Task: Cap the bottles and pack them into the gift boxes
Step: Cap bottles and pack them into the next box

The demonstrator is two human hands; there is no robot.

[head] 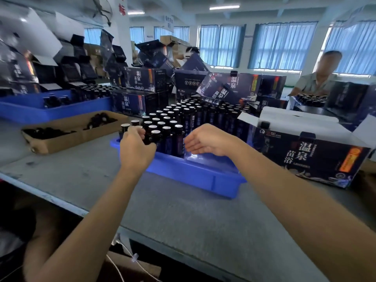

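Note:
A blue plastic tray [195,176] on the grey table holds several dark bottles [173,123] standing upright; the near ones show silvery tops. My left hand [136,149] curls round dark bottles [149,138] at the tray's near left corner. My right hand [205,142] hovers over the tray's near edge with fingers loosely extended, holding nothing. An open dark gift box [305,153] with white flaps stands to the right of the tray.
A cardboard tray of black caps [69,132] lies at the left. Another blue tray [46,109] with bottles sits behind it. Stacked dark gift boxes [142,92] crowd the back. A person [319,76] works at the far right. Table edge runs near me.

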